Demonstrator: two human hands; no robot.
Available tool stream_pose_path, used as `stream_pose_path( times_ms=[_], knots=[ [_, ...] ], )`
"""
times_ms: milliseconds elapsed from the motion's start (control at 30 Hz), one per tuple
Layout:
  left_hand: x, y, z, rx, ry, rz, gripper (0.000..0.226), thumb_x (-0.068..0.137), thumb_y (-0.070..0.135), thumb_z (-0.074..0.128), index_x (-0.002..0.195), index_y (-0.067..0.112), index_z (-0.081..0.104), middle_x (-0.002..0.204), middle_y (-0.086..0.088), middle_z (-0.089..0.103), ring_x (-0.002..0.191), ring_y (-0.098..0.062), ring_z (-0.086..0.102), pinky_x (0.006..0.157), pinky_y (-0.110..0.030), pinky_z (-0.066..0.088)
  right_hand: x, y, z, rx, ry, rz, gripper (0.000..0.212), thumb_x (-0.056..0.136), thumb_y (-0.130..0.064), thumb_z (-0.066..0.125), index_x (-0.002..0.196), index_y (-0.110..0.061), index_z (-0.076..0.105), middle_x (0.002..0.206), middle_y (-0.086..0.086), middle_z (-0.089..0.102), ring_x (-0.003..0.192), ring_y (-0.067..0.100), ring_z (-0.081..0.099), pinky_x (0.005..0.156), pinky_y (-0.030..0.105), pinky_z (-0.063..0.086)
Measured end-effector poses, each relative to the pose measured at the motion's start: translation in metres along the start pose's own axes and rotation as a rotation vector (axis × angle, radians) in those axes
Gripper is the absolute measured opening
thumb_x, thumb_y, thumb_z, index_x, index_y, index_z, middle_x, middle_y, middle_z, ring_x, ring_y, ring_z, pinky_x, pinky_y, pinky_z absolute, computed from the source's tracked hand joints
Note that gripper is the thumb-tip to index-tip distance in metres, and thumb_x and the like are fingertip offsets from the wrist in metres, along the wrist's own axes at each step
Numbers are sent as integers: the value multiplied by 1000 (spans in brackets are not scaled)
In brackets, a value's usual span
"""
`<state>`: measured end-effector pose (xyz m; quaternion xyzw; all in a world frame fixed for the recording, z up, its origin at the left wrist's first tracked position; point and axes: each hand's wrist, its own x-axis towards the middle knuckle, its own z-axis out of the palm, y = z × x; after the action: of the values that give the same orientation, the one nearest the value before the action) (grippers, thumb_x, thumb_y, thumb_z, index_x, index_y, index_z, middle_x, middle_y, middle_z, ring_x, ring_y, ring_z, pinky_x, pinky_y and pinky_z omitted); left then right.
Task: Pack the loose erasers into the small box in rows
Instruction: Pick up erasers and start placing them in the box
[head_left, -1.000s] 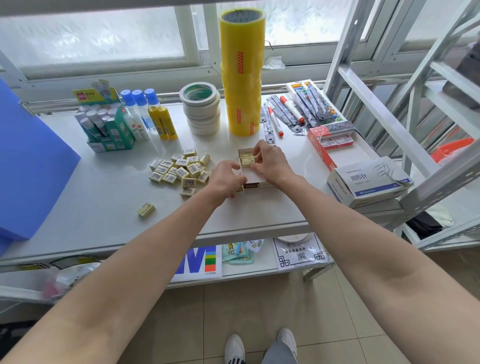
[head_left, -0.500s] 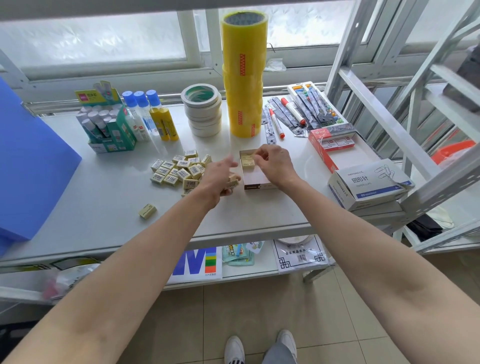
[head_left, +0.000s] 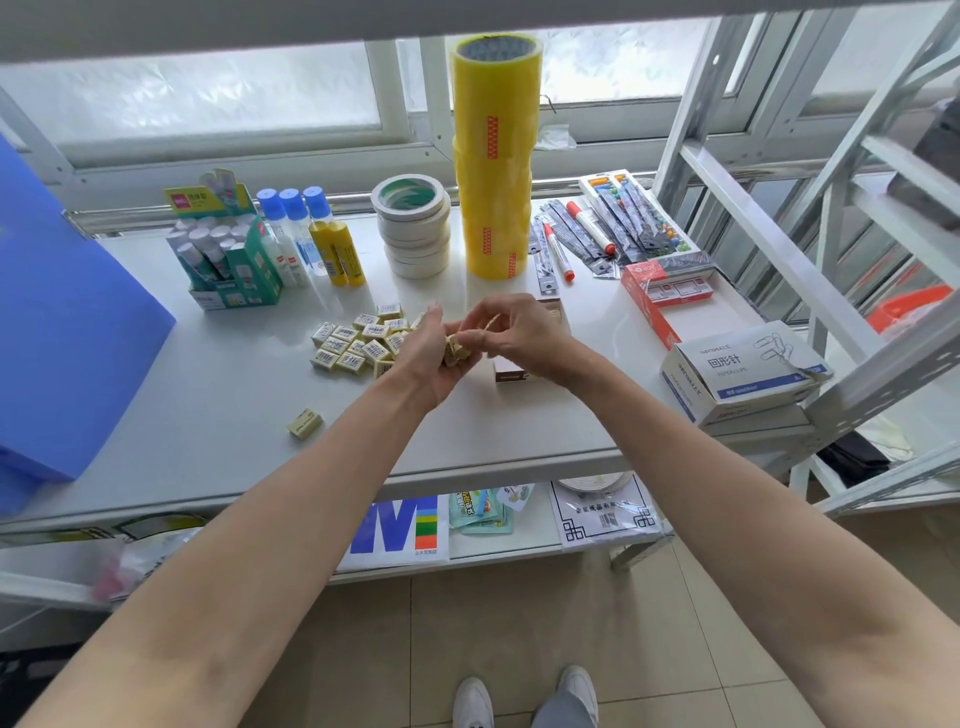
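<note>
Fingers (head_left: 470, 325) of our right hand (head_left: 524, 338) pinch one eraser at frame centre, drawn from the erasers (head_left: 456, 352) clamped in our left hand (head_left: 431, 353); the small box (head_left: 511, 370) lies just right, beneath the nearer right hand, its long axis running up-frame.

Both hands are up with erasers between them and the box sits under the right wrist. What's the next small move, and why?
Probably the right hand takes one eraser from the clutch of erasers in the left hand and lowers it into the small box. The fingers already meet over those erasers, and the box lies just below, mostly hidden.
</note>
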<state>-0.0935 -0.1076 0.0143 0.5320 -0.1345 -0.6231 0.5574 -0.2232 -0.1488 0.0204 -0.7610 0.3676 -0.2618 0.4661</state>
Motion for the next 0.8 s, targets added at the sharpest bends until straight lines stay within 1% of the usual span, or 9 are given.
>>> stream_pose_path(
  times_ms=[100, 200, 300, 367, 433, 533, 667, 733, 800],
  knots=[
    [0, 0, -3, 3, -26, 4, 47, 106, 33, 33, 92, -4, 59, 75, -17, 67, 62, -19, 66, 60, -25, 55, -5, 2, -5, 154, 3, 78, 10, 83, -13, 73, 90, -6, 69, 79, 7, 69, 74, 14, 63, 79, 32, 55],
    [0, 0, -5, -49, -21, 17, 36, 103, 22, 44, 84, -3, 59, 72, -15, 66, 63, -19, 64, 61, -26, 58, -8, 10, -9, 333, 48, 125, 12, 83, -4, 70, 91, -11, 63, 85, 4, 65, 82, 16, 63, 89, 36, 53],
    [0, -1, -6, -5, -32, 14, 17, 96, 8, 56, 83, -2, 61, 73, -13, 65, 60, -16, 64, 61, -26, 59, -11, 15, -9, 466, 76, 159, 19, 84, 3, 66, 99, -7, 60, 91, 8, 62, 85, 18, 63, 91, 35, 53],
    [-1, -2, -6, 57, -59, 3, 8, 92, 5, 62, 88, -2, 65, 77, -11, 64, 56, -12, 64, 58, -23, 57, -12, 17, -9, 491, 102, 167, 23, 84, 3, 66, 106, -4, 60, 94, 10, 61, 87, 20, 63, 91, 34, 53],
    [-2, -4, -5, 85, -73, -13, 10, 92, 8, 64, 93, -2, 66, 78, -10, 63, 56, -10, 62, 55, -21, 55, -13, 20, -9, 517, 133, 175, 25, 83, 4, 65, 107, -5, 61, 95, 10, 59, 91, 22, 61, 94, 37, 52],
    [-4, -6, -4, 171, -85, -40, 25, 95, 20, 61, 103, -4, 63, 76, -10, 60, 58, -11, 58, 51, -20, 54, -16, 24, -9, 494, 164, 168, 24, 82, 5, 65, 100, -11, 64, 95, 9, 62, 94, 21, 61, 98, 42, 51],
    [-8, -7, -2, 233, -141, -51, 29, 92, 21, 65, 108, -4, 63, 77, -11, 64, 56, -11, 57, 47, -18, 50, -19, 26, -10, 346, 227, 153, 22, 82, 6, 62, 99, -7, 65, 92, 2, 67, 89, 14, 63, 93, 38, 53],
    [-9, -7, -2, 260, -126, 15, 27, 88, 17, 70, 106, -2, 62, 79, -12, 65, 57, -12, 59, 49, -18, 51, -20, 28, -10, 343, 249, 160, 17, 84, 2, 61, 99, -6, 66, 93, 3, 67, 90, 15, 64, 90, 38, 55],
    [-10, -7, -1, 279, -105, 84, 22, 88, 12, 69, 104, 3, 57, 80, -11, 65, 63, -14, 59, 51, -19, 52, -22, 27, -10, 394, 257, 175, 10, 90, -7, 61, 98, -7, 66, 94, 8, 68, 85, 18, 66, 81, 34, 57]
  ],
)
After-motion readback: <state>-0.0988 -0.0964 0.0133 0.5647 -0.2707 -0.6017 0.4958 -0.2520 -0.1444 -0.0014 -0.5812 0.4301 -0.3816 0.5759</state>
